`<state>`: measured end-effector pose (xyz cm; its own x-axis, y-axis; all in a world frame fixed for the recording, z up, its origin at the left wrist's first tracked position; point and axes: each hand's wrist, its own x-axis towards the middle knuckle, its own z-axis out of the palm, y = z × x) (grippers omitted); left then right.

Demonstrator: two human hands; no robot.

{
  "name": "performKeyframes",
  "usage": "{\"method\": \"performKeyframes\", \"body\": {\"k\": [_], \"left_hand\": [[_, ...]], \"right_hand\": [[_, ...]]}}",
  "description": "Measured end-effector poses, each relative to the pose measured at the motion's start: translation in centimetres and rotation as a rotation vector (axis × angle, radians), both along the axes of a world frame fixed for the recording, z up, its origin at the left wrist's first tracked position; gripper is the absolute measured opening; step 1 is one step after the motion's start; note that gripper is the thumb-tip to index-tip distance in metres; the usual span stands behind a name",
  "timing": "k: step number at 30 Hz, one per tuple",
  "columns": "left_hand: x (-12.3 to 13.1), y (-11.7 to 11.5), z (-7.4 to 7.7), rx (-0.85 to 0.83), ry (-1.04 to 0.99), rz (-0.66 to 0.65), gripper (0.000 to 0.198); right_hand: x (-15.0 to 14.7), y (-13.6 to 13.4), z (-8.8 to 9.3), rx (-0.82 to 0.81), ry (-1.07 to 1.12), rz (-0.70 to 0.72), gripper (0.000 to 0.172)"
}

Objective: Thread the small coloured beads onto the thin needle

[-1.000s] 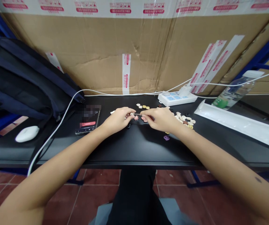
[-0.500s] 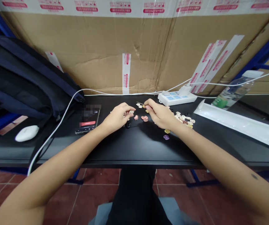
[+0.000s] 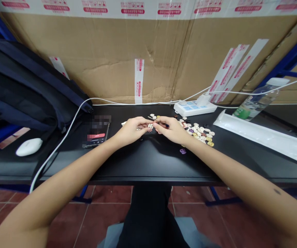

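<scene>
My left hand [image 3: 134,130] pinches a small cream button-like piece [image 3: 150,126] between thumb and fingertips. Against it, my right hand [image 3: 171,129] is closed on a thin dark tool [image 3: 152,119], whose tip points up to the left. The fingertips of both hands meet or nearly meet. Beside my right hand lies a pile of cream, yellow and brown pieces [image 3: 201,132]. A purple piece [image 3: 183,151] rests on the black table nearer to me. Some pink pieces are partly covered by my fingers.
A phone [image 3: 96,132] and a white case [image 3: 29,147] lie left, near a dark backpack [image 3: 27,82]. Behind the pieces sits a white power strip [image 3: 195,109] with a cable. To the right are a white packet [image 3: 262,137] and a bottle [image 3: 257,100].
My right hand has moved left and slightly down with the tool, up to the piece in my left hand. More of the pile on the right is uncovered. My left hand has shifted slightly right.
</scene>
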<state>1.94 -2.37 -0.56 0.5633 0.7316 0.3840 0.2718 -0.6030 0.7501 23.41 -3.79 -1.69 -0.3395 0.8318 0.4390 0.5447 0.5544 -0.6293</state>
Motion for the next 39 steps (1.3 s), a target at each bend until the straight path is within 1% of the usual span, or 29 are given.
{"method": "performKeyframes", "body": {"k": [4, 6, 11, 16, 19, 22, 25, 27, 30, 33, 36, 39], "left_hand": [[0.1, -0.2, 0.2, -0.052, -0.015, -0.020, 0.030], [0.1, -0.3, 0.2, -0.043, -0.007, -0.015, 0.029], [0.0, -0.6, 0.4, 0.073, 0.022, 0.028, 0.025], [0.0, -0.8, 0.5, 0.115, 0.002, 0.061, 0.026], [0.0, -0.6, 0.5, 0.122, -0.038, 0.092, 0.025], [0.0, -0.4, 0.5, 0.145, -0.052, 0.103, 0.022], [-0.1, -0.4, 0.5, 0.209, -0.024, 0.097, 0.020], [-0.2, -0.3, 0.7, 0.277, 0.015, 0.117, 0.017], [-0.4, 0.0, 0.9, 0.370, 0.072, 0.213, 0.015], [-1.0, 0.8, 1.2, 0.408, 0.141, 0.355, 0.014], [-2.0, 1.8, 1.4, 0.407, 0.267, 0.464, 0.016], [-3.1, 2.8, 1.4, 0.351, 0.482, 0.540, 0.023]], "right_hand": [[0.0, 0.0, 0.1, -0.007, 0.002, 0.009, 0.026], [0.0, 0.0, 0.1, -0.017, 0.005, 0.012, 0.027], [-0.2, 0.0, 0.4, -0.083, 0.104, 0.079, 0.031], [-0.6, -0.3, 0.8, -0.190, 0.287, 0.158, 0.037], [-0.7, -0.4, 0.8, -0.245, 0.388, 0.153, 0.040], [-0.7, -0.3, 0.6, -0.253, 0.436, 0.139, 0.040], [-0.6, 0.0, 0.3, -0.246, 0.437, 0.139, 0.038], [-0.6, 0.1, 0.1, -0.260, 0.449, 0.125, 0.037], [-0.6, 0.2, -0.1, -0.289, 0.496, 0.066, 0.035], [-0.5, 0.4, -0.2, -0.236, 0.493, -0.009, 0.032], [-0.3, 0.7, -0.4, -0.135, 0.420, -0.060, 0.029], [0.1, 1.0, -0.6, -0.076, 0.337, -0.075, 0.027]]}}
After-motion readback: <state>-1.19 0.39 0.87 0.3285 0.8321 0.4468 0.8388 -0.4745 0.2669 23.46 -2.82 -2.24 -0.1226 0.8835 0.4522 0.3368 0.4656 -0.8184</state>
